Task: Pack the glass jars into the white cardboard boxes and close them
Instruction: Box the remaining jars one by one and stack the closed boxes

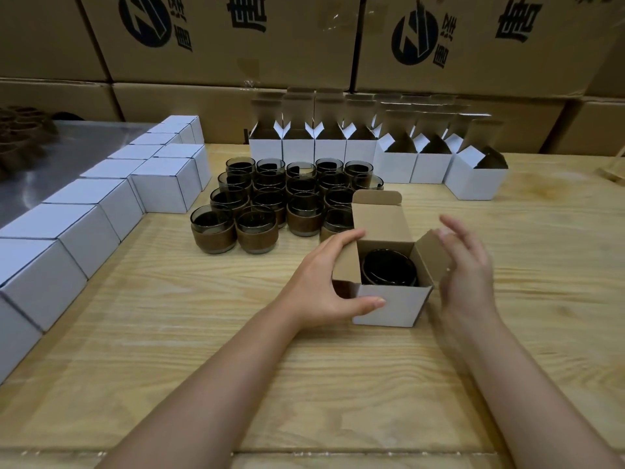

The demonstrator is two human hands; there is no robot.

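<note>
An open white cardboard box stands on the wooden table in front of me, its lid and side flaps up. One dark glass jar sits inside it. My left hand grips the box's left side, fingers over the left flap and thumb on the front wall. Just right of the right flap, my right hand hovers with straight fingers and holds nothing. Behind the box stands a cluster of several glass jars with brown sleeves.
A row of open empty white boxes lines the back of the table. Closed white boxes run along the left side on a metal surface. Large brown cartons form a wall behind. Bare wood lies near me.
</note>
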